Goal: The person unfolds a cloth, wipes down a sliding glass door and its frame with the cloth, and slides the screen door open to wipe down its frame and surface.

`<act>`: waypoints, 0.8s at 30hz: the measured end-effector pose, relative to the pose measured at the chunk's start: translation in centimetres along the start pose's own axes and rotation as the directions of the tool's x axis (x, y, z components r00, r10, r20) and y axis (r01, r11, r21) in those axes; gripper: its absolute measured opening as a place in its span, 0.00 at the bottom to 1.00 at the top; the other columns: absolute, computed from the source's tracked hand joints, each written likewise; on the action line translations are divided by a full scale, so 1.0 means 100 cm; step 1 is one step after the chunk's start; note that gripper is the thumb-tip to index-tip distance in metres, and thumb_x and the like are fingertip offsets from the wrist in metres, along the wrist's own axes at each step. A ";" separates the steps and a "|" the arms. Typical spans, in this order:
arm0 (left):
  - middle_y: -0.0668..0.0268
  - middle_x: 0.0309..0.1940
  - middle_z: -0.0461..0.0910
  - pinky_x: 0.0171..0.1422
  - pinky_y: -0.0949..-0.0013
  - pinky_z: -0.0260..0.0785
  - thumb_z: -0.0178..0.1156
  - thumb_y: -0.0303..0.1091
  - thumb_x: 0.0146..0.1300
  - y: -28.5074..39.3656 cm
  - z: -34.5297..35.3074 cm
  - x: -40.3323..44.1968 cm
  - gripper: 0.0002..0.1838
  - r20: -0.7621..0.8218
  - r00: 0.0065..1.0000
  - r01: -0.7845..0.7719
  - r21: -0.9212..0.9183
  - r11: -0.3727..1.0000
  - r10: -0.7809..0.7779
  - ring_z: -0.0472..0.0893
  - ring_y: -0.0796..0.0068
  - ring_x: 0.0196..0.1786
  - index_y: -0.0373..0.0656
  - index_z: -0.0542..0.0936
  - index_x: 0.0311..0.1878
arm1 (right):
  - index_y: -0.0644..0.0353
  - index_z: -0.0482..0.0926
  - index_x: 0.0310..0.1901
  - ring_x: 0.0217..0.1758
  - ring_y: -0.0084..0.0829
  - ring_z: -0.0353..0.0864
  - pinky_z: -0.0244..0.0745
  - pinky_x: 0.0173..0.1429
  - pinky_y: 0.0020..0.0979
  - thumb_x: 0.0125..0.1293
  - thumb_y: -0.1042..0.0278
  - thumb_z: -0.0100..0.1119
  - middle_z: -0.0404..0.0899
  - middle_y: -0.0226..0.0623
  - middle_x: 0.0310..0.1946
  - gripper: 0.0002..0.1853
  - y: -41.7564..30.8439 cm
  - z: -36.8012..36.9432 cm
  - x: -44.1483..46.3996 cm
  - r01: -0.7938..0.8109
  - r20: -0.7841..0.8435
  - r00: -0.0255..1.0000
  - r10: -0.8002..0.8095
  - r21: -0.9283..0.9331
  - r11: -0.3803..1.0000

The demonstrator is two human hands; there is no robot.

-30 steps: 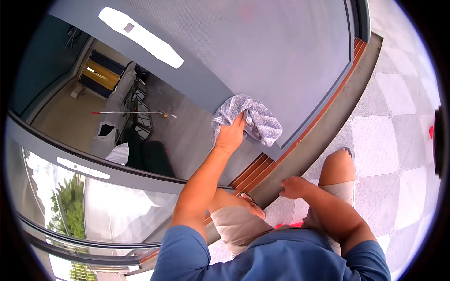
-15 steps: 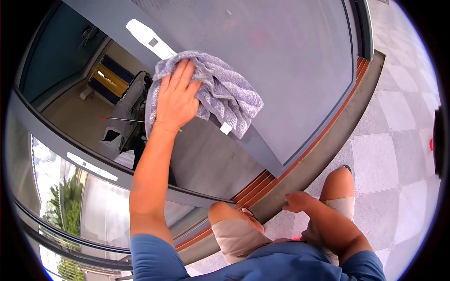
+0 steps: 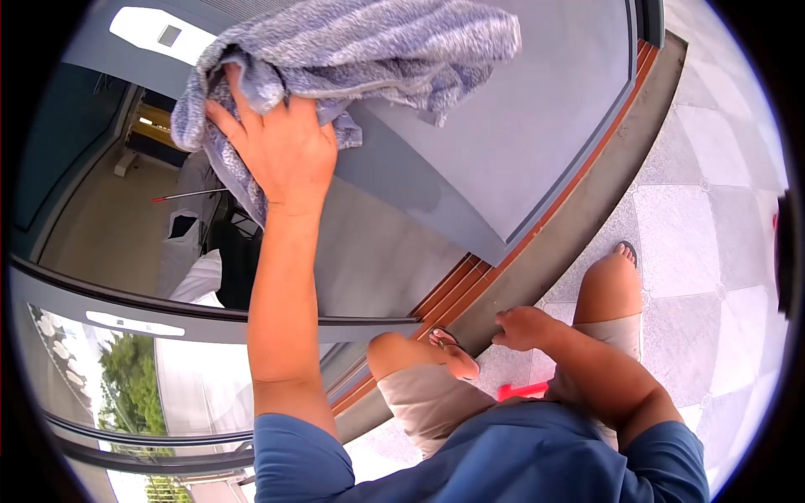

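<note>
A grey-purple striped towel (image 3: 360,50) is bunched under my left hand (image 3: 285,151), whose fingers are partly tucked into its folds. It lies over the grey frame of a sliding door (image 3: 394,159), just beside a white handle plate (image 3: 159,35). A darker, damp-looking patch shows on the frame below the towel. My right hand (image 3: 524,328) hangs near my knee with its fingers loosely curled, and I see nothing in it.
Through the gap stand bags and a thin red-tipped rod (image 3: 189,195). A second glass panel (image 3: 126,377) reflects trees. Orange-brown door tracks (image 3: 457,293) run along a concrete sill (image 3: 587,184). A red object (image 3: 521,391) lies by my legs on the tiled floor (image 3: 671,218).
My left hand and the towel have moved up in the view along the door frame, uncovering the damp-looking patch. My right hand has shifted slightly upward; more of the red object shows.
</note>
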State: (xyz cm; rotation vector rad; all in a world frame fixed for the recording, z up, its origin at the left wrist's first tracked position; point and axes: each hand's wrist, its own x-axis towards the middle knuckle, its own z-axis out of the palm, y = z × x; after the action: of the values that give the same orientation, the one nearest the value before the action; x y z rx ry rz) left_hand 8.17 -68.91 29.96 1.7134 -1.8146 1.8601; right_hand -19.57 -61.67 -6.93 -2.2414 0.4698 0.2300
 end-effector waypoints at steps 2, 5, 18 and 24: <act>0.44 0.72 0.75 0.71 0.31 0.64 0.69 0.38 0.56 0.039 0.005 -0.050 0.24 0.116 0.991 -0.060 -0.118 0.991 0.074 0.68 0.35 0.79 0.46 0.88 0.57 | 0.66 0.85 0.52 0.54 0.56 0.89 0.84 0.59 0.52 0.68 0.50 0.64 0.90 0.54 0.48 0.25 -0.004 -0.001 -0.004 0.018 0.048 0.999 -0.017 -0.022 1.000; 0.43 0.71 0.77 0.57 0.54 0.78 0.67 0.35 0.56 0.093 0.032 -0.140 0.14 0.338 0.926 -0.056 -0.316 0.947 0.168 0.80 0.53 0.70 0.44 0.90 0.46 | 0.65 0.85 0.52 0.56 0.56 0.89 0.84 0.61 0.52 0.68 0.50 0.64 0.90 0.54 0.49 0.24 -0.002 -0.001 -0.004 0.016 0.079 0.997 -0.013 -0.039 0.999; 0.56 0.78 0.73 0.85 0.31 0.49 0.62 0.31 0.59 -0.040 -0.031 0.009 0.24 0.053 0.993 -0.104 -0.028 0.994 0.105 0.61 0.53 0.87 0.45 0.85 0.61 | 0.68 0.85 0.52 0.50 0.57 0.90 0.85 0.56 0.52 0.68 0.52 0.63 0.90 0.57 0.45 0.25 0.013 -0.005 -0.026 -0.023 -0.005 1.000 0.023 -0.073 0.997; 0.45 0.70 0.77 0.82 0.33 0.57 0.63 0.32 0.58 0.033 0.006 -0.055 0.26 0.073 0.997 -0.026 -0.157 0.987 0.037 0.70 0.41 0.80 0.39 0.82 0.63 | 0.67 0.86 0.47 0.50 0.57 0.90 0.85 0.56 0.53 0.67 0.51 0.63 0.89 0.57 0.44 0.23 0.012 -0.007 -0.014 -0.019 -0.069 0.997 0.017 -0.035 0.999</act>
State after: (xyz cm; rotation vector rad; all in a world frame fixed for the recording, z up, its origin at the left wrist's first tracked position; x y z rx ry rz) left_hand 8.60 -66.96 23.82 1.7320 -1.9675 1.6354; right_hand -21.35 -62.53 -6.82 -2.2863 0.5264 0.1724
